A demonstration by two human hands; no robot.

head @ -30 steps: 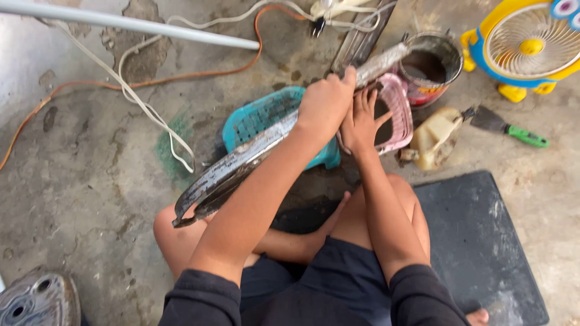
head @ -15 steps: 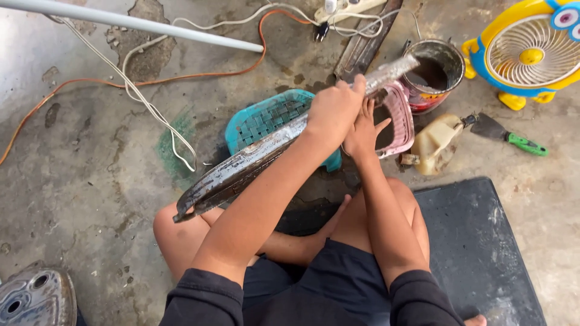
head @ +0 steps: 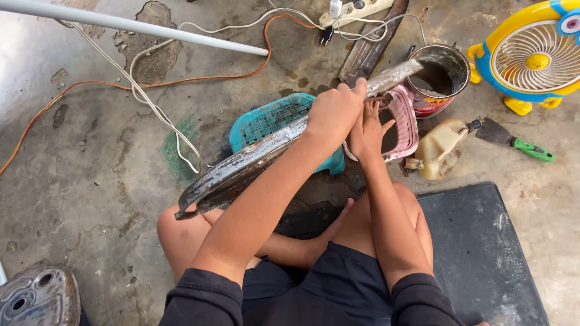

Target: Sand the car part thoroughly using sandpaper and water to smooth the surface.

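The left hand (head: 334, 111) grips a long curved metal fender (head: 254, 160) with fingers wrapped tight around it — the piece lies slantwise over a teal basket (head: 266, 121). The right hand (head: 367, 130) touches the fender's underside beside a pink basket (head: 408, 118) — how its fingers sit cannot be told.

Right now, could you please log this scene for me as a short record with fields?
Setting: person seated on a stained concrete floor
Left hand: grip closed around a long curved metal fender
Right hand: touching the fender beneath the left hand
Under the fender: teal plastic basket, pink basket
Far end of fender: over a rusty can
To the right: scraper with green handle, yellow and blue fan, black mat
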